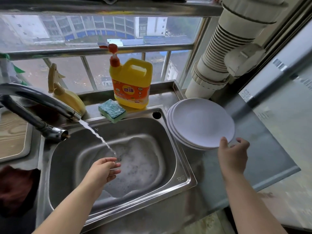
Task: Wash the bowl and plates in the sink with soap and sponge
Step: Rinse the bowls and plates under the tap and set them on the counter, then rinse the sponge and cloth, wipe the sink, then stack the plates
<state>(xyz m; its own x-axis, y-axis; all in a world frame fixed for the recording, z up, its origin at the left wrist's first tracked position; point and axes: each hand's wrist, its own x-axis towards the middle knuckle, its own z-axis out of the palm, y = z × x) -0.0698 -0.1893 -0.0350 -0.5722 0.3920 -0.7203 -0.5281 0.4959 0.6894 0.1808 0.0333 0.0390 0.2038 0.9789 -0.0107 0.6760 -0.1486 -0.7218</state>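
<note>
At the left of the frame the tap (50, 114) runs, its stream falling into the foamy water pooled in the sink (179, 168) at lower centre. The left hand (103, 171) is held under that stream, palm up, its fingers (114, 165) loosely apart and holding nothing; it seems to be rinsing off. Behind the sink, at upper centre, the sponge (112, 110) lies soapy on the ledge beside the yellow soap bottle (131, 81). Right of centre, a stack of white plates (200, 123) sits on the wet steel surface (263, 149) just beside the sink rim. The right hand (233, 157) is at the stack's near edge, thumb on top of the rim and the other fingers spread beyond it, not clearly clamped. No bowl shows. Judging by the bare basin, the washing looks nearly or wholly done, with this plate being set down or picked up; which, I cannot tell. Next likely comes shutting off the tap.
</note>
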